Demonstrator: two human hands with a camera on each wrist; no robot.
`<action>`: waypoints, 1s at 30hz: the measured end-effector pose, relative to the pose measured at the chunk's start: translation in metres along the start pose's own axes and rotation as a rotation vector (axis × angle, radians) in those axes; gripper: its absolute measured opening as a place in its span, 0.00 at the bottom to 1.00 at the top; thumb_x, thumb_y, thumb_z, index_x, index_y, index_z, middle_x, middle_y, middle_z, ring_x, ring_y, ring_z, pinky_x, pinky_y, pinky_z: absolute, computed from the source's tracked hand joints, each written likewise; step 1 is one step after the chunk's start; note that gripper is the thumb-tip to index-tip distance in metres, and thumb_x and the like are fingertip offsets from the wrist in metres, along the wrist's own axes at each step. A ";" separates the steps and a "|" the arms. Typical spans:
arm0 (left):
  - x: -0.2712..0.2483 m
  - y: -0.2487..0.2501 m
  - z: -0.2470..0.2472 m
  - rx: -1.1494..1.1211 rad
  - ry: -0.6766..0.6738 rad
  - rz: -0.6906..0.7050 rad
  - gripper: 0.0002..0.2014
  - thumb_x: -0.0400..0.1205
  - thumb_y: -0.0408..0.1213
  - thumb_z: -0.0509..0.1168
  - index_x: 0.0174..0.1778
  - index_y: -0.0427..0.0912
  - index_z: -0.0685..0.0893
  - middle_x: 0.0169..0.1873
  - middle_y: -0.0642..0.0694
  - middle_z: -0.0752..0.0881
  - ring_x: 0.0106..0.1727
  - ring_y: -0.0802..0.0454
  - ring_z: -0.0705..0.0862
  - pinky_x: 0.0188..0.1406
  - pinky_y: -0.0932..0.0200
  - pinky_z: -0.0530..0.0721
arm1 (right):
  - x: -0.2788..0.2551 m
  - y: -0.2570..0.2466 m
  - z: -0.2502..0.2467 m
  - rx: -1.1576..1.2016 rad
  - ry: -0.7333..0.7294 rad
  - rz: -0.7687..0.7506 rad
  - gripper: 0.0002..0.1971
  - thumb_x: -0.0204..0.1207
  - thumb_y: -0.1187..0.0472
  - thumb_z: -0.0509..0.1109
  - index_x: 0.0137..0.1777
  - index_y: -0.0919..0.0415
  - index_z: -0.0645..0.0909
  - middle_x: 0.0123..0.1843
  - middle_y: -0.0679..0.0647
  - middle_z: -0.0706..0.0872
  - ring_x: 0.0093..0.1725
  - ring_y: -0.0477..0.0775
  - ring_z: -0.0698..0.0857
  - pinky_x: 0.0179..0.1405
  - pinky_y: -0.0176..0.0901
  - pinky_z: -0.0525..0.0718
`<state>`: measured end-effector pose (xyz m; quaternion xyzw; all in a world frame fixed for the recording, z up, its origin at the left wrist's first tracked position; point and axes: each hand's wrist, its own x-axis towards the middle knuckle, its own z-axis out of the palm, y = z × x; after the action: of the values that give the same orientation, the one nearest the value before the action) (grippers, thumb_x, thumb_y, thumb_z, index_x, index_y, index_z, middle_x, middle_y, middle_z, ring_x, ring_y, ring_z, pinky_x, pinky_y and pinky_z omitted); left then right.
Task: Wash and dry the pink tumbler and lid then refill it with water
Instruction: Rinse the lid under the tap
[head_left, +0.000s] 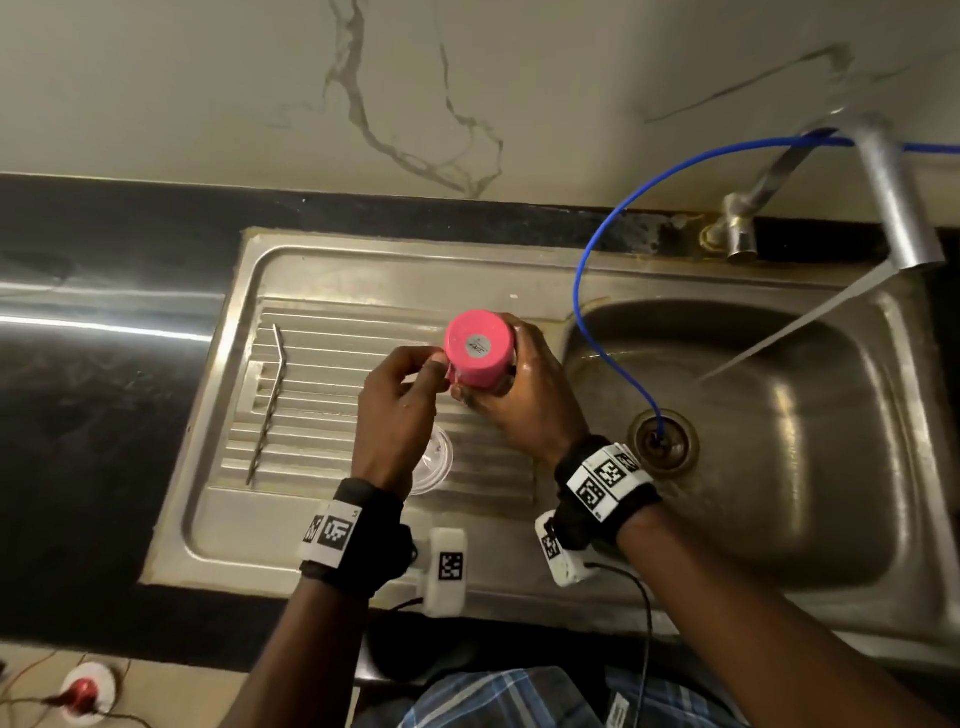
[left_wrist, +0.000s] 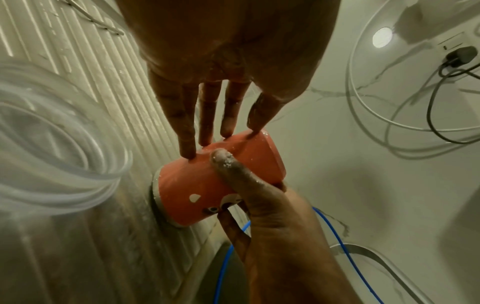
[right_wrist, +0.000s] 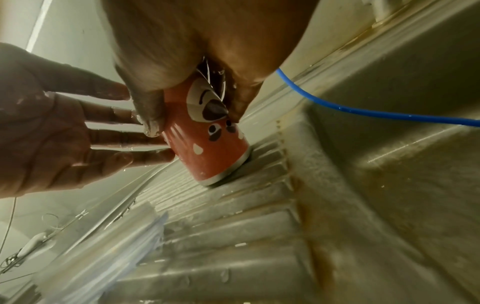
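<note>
Your pink tumbler (head_left: 479, 347) stands upside down on the ribbed drainboard (head_left: 332, 395) of the steel sink, its base with a round grey sticker facing up and its pale rim down on the ribs, tilted a little. Your right hand (head_left: 524, 400) is wrapped around the tumbler's side, thumb on one face and fingers curled around the other, so it is clamped on the tumbler. Your left hand (head_left: 400, 410) is at the tumbler's other side with fingers straight and spread; the left wrist view shows the fingertips (left_wrist: 191, 152) touching the pink wall, not curled around it. Both hands look wet, with white flecks on the right thumb.

The clear lid (head_left: 435, 460) lies flat on the drainboard just nearer to you than the tumbler, partly hidden under your left wrist. A thin bent metal rod (head_left: 267, 410) lies on the ribs well to the left of the tumbler. To the tumbler's right is the sink basin (head_left: 779, 467), where a blue tube (head_left: 592, 291) loops down into the drain (head_left: 662, 441). Water runs in a stream from the tap (head_left: 893, 208) into the basin. The black counter (head_left: 104, 415) surrounds the sink.
</note>
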<state>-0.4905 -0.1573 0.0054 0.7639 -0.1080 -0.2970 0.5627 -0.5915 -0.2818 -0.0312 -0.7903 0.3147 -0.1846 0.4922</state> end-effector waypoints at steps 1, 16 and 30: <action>-0.001 -0.002 0.000 -0.003 -0.004 -0.005 0.07 0.91 0.42 0.68 0.57 0.47 0.92 0.49 0.48 0.96 0.54 0.50 0.95 0.54 0.48 0.88 | -0.001 0.002 0.000 -0.012 -0.002 -0.005 0.44 0.65 0.50 0.89 0.79 0.53 0.71 0.74 0.49 0.78 0.73 0.49 0.80 0.71 0.51 0.84; -0.020 -0.046 -0.067 0.514 0.139 -0.035 0.16 0.86 0.48 0.72 0.66 0.45 0.90 0.59 0.48 0.93 0.54 0.50 0.91 0.59 0.44 0.89 | -0.065 0.003 -0.009 -0.148 -0.157 0.263 0.06 0.78 0.54 0.76 0.51 0.55 0.87 0.47 0.49 0.90 0.46 0.52 0.89 0.51 0.50 0.87; -0.069 -0.029 -0.026 0.304 0.038 -0.136 0.15 0.78 0.41 0.82 0.56 0.49 0.86 0.47 0.49 0.91 0.41 0.46 0.94 0.47 0.42 0.91 | -0.075 0.004 -0.005 0.029 -0.212 0.366 0.16 0.76 0.44 0.76 0.58 0.52 0.86 0.42 0.46 0.92 0.41 0.47 0.90 0.48 0.52 0.91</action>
<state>-0.5355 -0.0917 0.0062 0.8512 -0.0892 -0.3002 0.4211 -0.6511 -0.2355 -0.0315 -0.7277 0.3968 -0.0124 0.5593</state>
